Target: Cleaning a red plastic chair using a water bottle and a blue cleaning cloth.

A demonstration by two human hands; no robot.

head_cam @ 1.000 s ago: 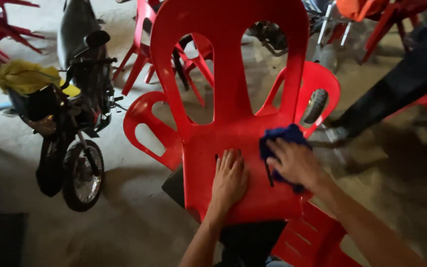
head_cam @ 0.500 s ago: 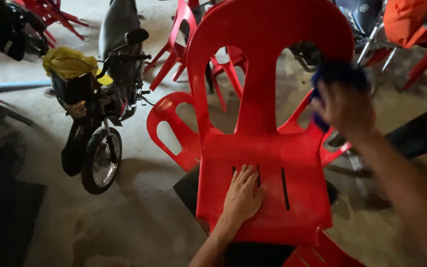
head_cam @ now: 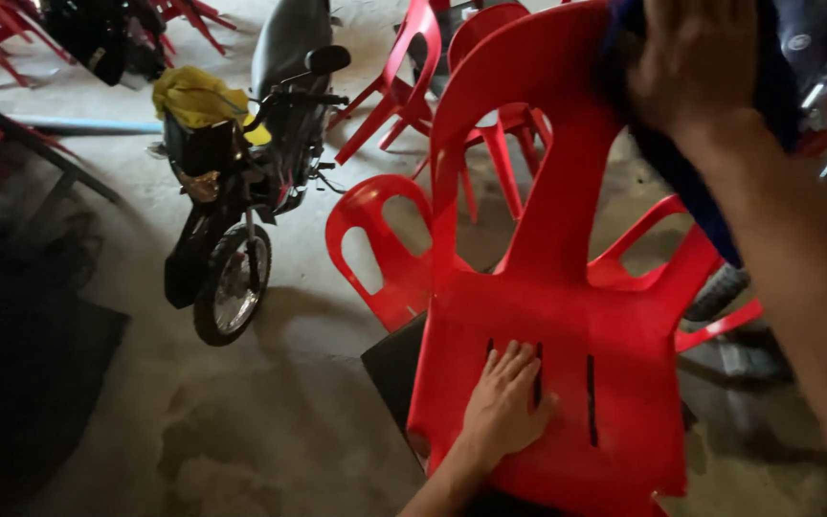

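1. Fingers of the left hand lay flat and spread on the red plastic chair seat.
2. Right hand gripped a blue cloth against the chair's back top.
3. How much was wiped clean, I could not tell.

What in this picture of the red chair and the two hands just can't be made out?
- Blue cloth: mostly covered by the right hand and arm in the head view; its full shape is unclear.
- Top of the red chair backrest: behind that hand and cut by the top edge.
- Seat slots under the left hand: partly covered.
- Chair legs: hidden below the seat.
- Motorcycle rear: cut off at the top edge.
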